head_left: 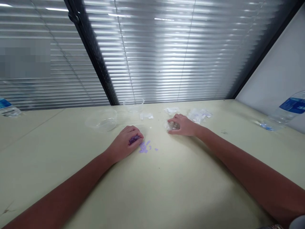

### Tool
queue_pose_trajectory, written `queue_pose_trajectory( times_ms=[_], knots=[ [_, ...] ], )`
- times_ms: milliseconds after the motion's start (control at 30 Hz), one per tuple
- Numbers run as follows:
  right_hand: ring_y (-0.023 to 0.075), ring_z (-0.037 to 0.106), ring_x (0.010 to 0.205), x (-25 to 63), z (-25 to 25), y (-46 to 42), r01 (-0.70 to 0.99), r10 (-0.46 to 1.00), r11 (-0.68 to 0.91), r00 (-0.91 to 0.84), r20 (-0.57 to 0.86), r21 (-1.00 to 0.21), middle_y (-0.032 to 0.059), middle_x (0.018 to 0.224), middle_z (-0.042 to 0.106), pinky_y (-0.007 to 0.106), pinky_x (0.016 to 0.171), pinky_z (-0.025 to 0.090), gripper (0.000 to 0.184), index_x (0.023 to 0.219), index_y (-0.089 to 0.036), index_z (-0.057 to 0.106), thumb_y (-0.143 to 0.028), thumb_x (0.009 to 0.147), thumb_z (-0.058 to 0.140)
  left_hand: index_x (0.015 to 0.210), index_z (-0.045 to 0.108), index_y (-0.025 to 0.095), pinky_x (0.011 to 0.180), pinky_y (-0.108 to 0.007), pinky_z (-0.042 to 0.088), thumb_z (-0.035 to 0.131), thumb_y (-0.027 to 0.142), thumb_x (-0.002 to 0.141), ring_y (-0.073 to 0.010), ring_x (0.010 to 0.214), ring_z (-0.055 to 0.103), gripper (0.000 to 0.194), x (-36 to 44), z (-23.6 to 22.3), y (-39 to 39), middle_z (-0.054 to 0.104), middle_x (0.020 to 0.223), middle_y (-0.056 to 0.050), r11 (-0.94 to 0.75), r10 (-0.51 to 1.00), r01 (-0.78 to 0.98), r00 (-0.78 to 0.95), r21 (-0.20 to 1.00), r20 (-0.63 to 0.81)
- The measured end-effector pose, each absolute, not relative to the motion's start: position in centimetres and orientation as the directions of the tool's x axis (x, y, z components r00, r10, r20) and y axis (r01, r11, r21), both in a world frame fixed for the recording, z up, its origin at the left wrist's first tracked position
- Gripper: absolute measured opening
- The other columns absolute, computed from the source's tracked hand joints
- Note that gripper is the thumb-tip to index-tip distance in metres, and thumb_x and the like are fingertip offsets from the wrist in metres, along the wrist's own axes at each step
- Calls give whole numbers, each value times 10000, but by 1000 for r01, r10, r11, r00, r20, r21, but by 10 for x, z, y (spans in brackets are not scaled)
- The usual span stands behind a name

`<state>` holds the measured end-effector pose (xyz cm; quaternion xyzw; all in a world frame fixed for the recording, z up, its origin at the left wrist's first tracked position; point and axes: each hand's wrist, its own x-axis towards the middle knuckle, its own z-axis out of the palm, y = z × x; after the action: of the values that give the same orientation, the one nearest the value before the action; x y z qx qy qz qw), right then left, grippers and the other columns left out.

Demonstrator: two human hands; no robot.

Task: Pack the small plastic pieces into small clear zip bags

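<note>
My left hand (124,144) rests on the table with its fingers curled round a bunch of purple scraps (134,139). Beside its fingertips, more light purple scraps (143,147) lie loose on the table. My right hand (184,125) is further forward and to the right, with thumb and fingers bent round a small, see-through, shiny thing (173,126) whose exact kind I cannot make out. Just beyond that hand lie a small heap of white scraps (171,110) and a larger whitish, crumpled pile (199,115).
Two clear plastic tubs stand behind my left hand: a wide one (102,121) and another (133,105) by the window blinds (162,57). White bits (146,115) lie near them. A blue-labelled bottle (292,106) is at right, another (8,108) at far left.
</note>
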<state>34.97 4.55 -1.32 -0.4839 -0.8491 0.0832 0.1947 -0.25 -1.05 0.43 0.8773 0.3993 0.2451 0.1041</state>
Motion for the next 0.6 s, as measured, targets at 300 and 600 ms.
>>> queue_pose_trajectory(
  times_ms=[300,600],
  knots=[
    [322,616,1096,321,-15,32,769,800,561,-410,437,-306,91,1104,689,508,1015,472,415,1132,-260,708,-526,822,777,996,698,263,960,-404,490,591,384,977,-255,1067,608,163,-2,7,-11,697,1081,-53,-660,751,656,571,367,331],
    [332,615,1129,297,5,2,548,524,813,-540,658,-198,85,1164,698,525,984,471,449,1322,-311,638,-458,900,675,1035,711,275,987,-411,469,652,429,936,-260,1082,610,193,-2,1,-10,700,1100,-46,-667,745,671,594,323,305]
  ],
)
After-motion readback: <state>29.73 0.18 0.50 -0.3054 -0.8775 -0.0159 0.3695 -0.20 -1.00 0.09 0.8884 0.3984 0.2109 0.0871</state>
